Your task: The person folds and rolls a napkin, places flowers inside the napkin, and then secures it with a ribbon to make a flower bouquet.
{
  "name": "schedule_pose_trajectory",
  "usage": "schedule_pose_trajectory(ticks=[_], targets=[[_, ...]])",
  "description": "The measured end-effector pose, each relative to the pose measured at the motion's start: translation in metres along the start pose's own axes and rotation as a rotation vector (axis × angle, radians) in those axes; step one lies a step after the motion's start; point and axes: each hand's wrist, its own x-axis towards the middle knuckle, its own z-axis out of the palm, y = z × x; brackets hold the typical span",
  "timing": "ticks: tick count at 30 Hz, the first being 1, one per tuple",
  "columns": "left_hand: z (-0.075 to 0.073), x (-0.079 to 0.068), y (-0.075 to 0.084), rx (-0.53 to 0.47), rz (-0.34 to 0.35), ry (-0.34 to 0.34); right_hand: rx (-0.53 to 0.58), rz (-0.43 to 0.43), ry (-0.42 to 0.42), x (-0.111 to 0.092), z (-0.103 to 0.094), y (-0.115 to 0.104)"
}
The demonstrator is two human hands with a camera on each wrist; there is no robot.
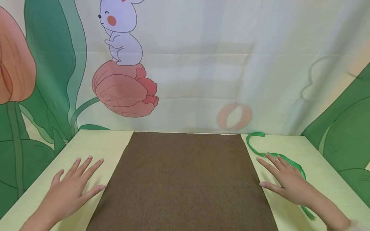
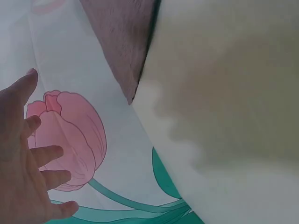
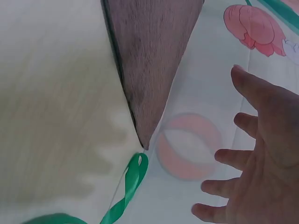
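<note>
A brown cloth (image 1: 188, 179) lies flat on the pale table, its far corners showing in the two wrist views. Beside the cloth's left edge is my left hand (image 1: 70, 191), fingers spread and holding nothing; its thumb tip overlaps the edge in the head view. On the other side, my right hand (image 1: 289, 183) has its fingers extended over a green ribbon (image 1: 295, 165) and grips nothing. The ribbon curls from near the cloth's far right corner, passes behind the right hand and forearm, and its end shows below. Shadows of the hands fall on the table.
The pale yellow table (image 1: 98, 141) shows on either side of the cloth. Behind it hangs a printed curtain (image 1: 185, 64) with a white rabbit, tulips and large green leaves, reaching down to the table's back edge.
</note>
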Motion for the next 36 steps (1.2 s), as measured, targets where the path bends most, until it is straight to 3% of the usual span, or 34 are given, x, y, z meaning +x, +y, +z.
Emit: schedule_pose_trajectory(ticks=[9,21,28,32,36], targets=[[0.010,-0.016,0.009,-0.025,-0.005,-0.074,0.121,-0.022,-0.048,-0.014,0.008,-0.012],[0.023,-0.031,0.009,-0.247,-0.029,-0.194,0.212,-0.007,-0.123,-0.028,0.019,-0.023],[0.028,-0.026,0.007,-0.350,-0.156,-0.416,0.230,-0.028,-0.154,-0.031,0.024,-0.021],[0.030,-0.024,0.007,-0.355,-0.182,-0.439,0.275,-0.017,-0.187,-0.032,0.027,-0.019],[0.032,-0.020,0.008,-0.347,-0.226,-0.477,0.273,-0.071,-0.165,-0.032,0.031,-0.015]])
